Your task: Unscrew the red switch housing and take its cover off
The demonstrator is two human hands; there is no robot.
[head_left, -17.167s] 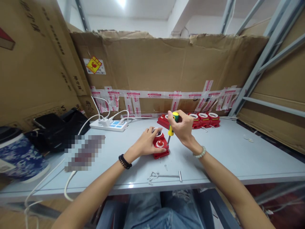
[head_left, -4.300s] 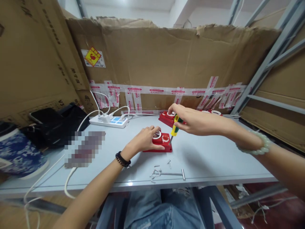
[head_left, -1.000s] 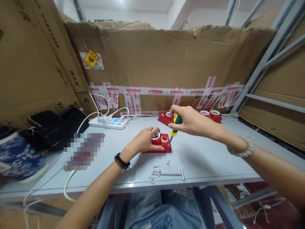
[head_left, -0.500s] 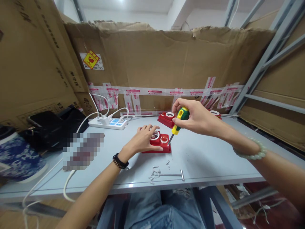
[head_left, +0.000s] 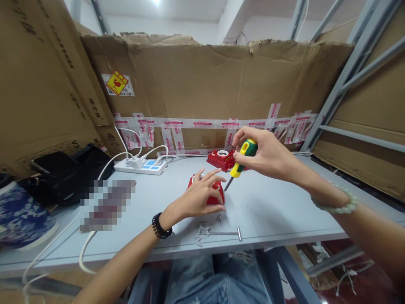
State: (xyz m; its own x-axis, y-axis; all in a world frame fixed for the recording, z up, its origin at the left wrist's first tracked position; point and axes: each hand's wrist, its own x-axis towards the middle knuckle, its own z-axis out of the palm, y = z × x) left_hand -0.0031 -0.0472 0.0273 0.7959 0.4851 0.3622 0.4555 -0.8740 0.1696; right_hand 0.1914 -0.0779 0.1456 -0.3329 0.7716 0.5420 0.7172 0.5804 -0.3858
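In my right hand (head_left: 261, 153) is a screwdriver (head_left: 236, 168) with a yellow and green handle, its shaft pointing down and left. The tip is beside the right end of a red box-like device (head_left: 220, 197) with round fittings on top; whether it touches is unclear. My left hand (head_left: 202, 194) lies spread over that device, fingers apart, and hides much of it. In front of it are a small screw (head_left: 220, 220), a T-shaped metal rod (head_left: 226, 233) and several small pale parts (head_left: 202, 231).
Behind stands another red device (head_left: 218, 160) with a white ring, partly beside my right hand. A white power strip (head_left: 141, 166) with plugged-in cables lies to the left. A blurred flat object (head_left: 109, 204) and a blue-patterned container (head_left: 23, 215) are further left. Cardboard (head_left: 205, 84) walls the back.
My left hand has shifted right across the red device and its fingers have spread over the top. The screwdriver's tip has moved slightly up and away from the device's fitting.
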